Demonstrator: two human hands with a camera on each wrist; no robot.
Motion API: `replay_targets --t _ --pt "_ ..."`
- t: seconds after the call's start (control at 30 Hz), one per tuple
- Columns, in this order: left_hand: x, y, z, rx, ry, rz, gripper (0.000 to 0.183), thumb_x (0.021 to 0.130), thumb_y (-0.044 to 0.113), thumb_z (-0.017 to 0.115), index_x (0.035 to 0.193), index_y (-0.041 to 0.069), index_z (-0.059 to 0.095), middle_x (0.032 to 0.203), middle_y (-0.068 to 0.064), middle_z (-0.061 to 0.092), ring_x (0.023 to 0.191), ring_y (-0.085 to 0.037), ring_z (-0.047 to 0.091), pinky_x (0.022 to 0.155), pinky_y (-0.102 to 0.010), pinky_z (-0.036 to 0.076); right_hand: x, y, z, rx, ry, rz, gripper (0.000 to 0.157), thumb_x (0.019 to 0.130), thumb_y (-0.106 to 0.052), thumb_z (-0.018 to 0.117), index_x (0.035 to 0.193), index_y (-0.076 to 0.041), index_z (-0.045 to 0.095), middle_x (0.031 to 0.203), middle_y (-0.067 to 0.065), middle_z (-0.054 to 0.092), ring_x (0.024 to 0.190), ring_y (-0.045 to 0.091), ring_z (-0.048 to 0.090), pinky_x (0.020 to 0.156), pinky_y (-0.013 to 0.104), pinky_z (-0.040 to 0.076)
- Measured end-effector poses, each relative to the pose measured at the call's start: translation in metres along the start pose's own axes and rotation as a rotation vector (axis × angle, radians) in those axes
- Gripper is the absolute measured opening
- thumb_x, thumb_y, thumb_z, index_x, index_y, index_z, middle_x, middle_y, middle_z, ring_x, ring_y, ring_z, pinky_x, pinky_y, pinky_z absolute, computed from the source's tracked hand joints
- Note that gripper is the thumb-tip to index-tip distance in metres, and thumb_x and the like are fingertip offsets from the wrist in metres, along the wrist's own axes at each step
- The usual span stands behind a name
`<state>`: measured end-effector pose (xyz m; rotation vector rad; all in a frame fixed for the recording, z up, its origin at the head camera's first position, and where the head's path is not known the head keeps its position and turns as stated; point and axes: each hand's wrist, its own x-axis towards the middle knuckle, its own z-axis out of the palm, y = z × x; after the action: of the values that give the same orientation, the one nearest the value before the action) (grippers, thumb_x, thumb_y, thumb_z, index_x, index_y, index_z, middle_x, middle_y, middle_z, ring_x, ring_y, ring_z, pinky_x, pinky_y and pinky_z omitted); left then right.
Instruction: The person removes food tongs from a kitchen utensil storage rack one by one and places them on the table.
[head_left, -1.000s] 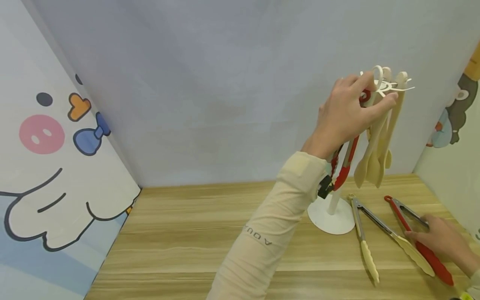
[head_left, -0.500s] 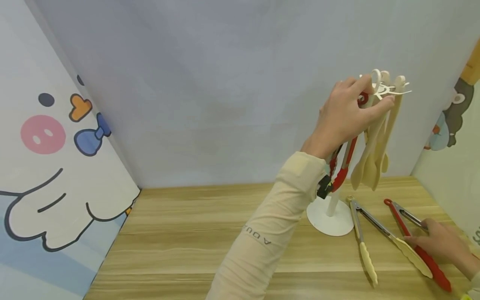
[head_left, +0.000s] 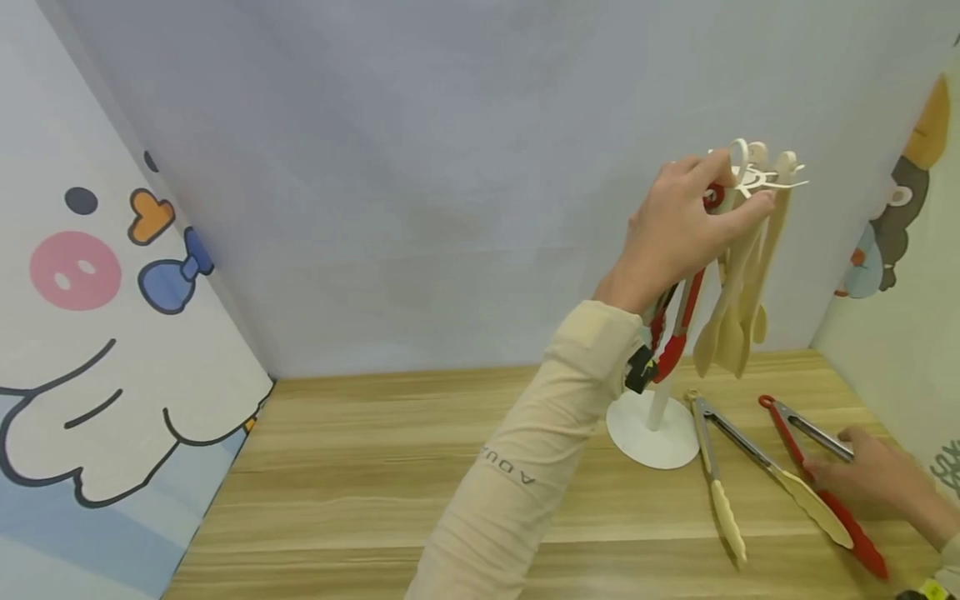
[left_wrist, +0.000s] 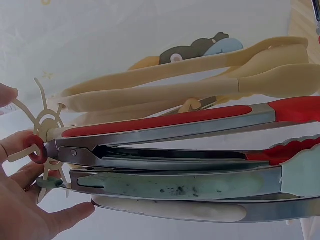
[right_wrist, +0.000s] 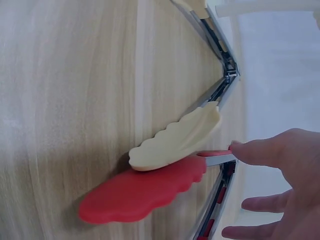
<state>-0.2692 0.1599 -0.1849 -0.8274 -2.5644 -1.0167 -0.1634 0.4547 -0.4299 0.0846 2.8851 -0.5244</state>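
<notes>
A white utensil stand (head_left: 651,432) carries hanging tongs and beige utensils. My left hand (head_left: 675,221) holds the top of its hook ring (left_wrist: 47,127), thumb and fingers on different sides. Below it in the left wrist view hang red-handled tongs (left_wrist: 165,122) and mint green tongs (left_wrist: 190,184). Beige utensils (head_left: 738,308) hang on the stand's right side. On the table, my right hand (head_left: 873,479) spans the arms of spread red-tipped tongs (head_left: 855,537), its thumb on the red arm. Cream-tipped tongs (right_wrist: 175,140) lie spread to their left, one tip close to the red one.
The wood-grain table (head_left: 375,467) reaches back to a plain grey backdrop (head_left: 412,183). Cartoon-printed panels stand at left (head_left: 187,367) and right (head_left: 892,325). My left sleeve (head_left: 517,450) crosses the middle of the table.
The head view has shifted slightly, so the stand and tongs appear a little further left. Both hands stay at the same things.
</notes>
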Motion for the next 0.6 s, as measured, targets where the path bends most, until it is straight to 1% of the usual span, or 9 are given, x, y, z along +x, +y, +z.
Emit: replay_targets --t 0.1,0.23,0.27,0.33,0.4,0.47,0.5,0.57,0.6 --pt "0.000 0.000 0.000 -0.001 0.005 0.003 0.032 0.080 0.054 0.049 0.089 0.024 0.045 0.083 0.010 0.041 0.082 0.000 0.035 0.054 -0.019 0.032 0.002 -0.001 -0.004 -0.014 0.057 -0.020 0.084 0.079 -0.050 0.055 0.107 0.027 0.034 0.085 0.037 0.052 0.074 0.047 0.052 0.055 0.046 0.042" --pt "0.001 0.000 0.000 0.002 0.013 -0.002 0.032 0.080 0.054 0.049 0.085 0.023 0.044 0.081 0.010 0.041 0.080 0.000 0.035 0.053 -0.020 0.032 0.004 0.002 -0.007 0.013 0.127 -0.007 0.082 0.079 -0.049 0.056 0.107 0.026 0.034 0.084 0.036 0.052 0.072 0.047 0.052 0.053 0.045 0.042" --pt "0.001 0.000 0.000 0.002 0.015 -0.003 0.032 0.080 0.054 0.049 0.084 0.023 0.044 0.080 0.010 0.041 0.079 0.000 0.035 0.053 -0.020 0.032 0.006 0.005 -0.004 0.008 0.172 -0.009 0.079 0.079 -0.048 0.056 0.107 0.024 0.036 0.085 0.036 0.052 0.069 0.045 0.052 0.051 0.043 0.042" --pt "0.001 0.000 0.000 0.003 0.014 -0.011 0.031 0.079 0.053 0.049 0.083 0.023 0.043 0.080 0.010 0.041 0.078 0.000 0.035 0.053 -0.020 0.032 0.011 0.013 -0.004 0.034 0.195 0.001 0.079 0.080 -0.048 0.055 0.110 0.022 0.035 0.092 0.040 0.048 0.072 0.046 0.051 0.051 0.043 0.042" --pt "0.001 0.001 -0.001 0.004 0.009 -0.022 0.031 0.080 0.053 0.049 0.082 0.023 0.043 0.080 0.010 0.042 0.078 0.000 0.035 0.053 -0.021 0.032 0.018 0.023 0.000 0.042 0.260 -0.002 0.077 0.080 -0.050 0.054 0.111 0.019 0.036 0.095 0.040 0.047 0.070 0.045 0.050 0.048 0.040 0.040" --pt "0.000 0.001 -0.002 0.005 0.005 -0.030 0.030 0.080 0.053 0.048 0.082 0.023 0.042 0.080 0.011 0.042 0.077 0.000 0.036 0.054 -0.021 0.033 0.017 0.019 -0.004 0.047 0.297 -0.005 0.074 0.080 -0.048 0.054 0.110 0.017 0.037 0.097 0.041 0.045 0.072 0.047 0.049 0.049 0.042 0.040" --pt "0.000 0.002 -0.002 0.009 0.003 -0.035 0.030 0.080 0.053 0.048 0.082 0.023 0.042 0.080 0.011 0.042 0.077 0.000 0.036 0.054 -0.021 0.033 0.019 0.023 -0.004 0.059 0.304 -0.006 0.075 0.080 -0.050 0.053 0.112 0.016 0.037 0.098 0.040 0.044 0.074 0.047 0.048 0.049 0.041 0.039" --pt "0.000 0.002 -0.002 0.010 0.002 -0.040 0.029 0.080 0.052 0.048 0.082 0.024 0.042 0.080 0.011 0.042 0.076 0.000 0.036 0.054 -0.022 0.033 0.014 0.014 -0.008 0.051 0.355 -0.015 0.068 0.081 -0.045 0.055 0.108 0.015 0.039 0.095 0.039 0.046 0.072 0.046 0.049 0.048 0.041 0.039" --pt "0.000 0.003 -0.002 0.010 0.001 -0.041 0.029 0.080 0.052 0.048 0.082 0.024 0.042 0.080 0.011 0.043 0.076 0.000 0.036 0.054 -0.021 0.033 0.010 0.006 -0.012 0.056 0.353 -0.009 0.067 0.081 -0.044 0.055 0.108 0.015 0.039 0.095 0.040 0.046 0.073 0.047 0.048 0.050 0.043 0.039"
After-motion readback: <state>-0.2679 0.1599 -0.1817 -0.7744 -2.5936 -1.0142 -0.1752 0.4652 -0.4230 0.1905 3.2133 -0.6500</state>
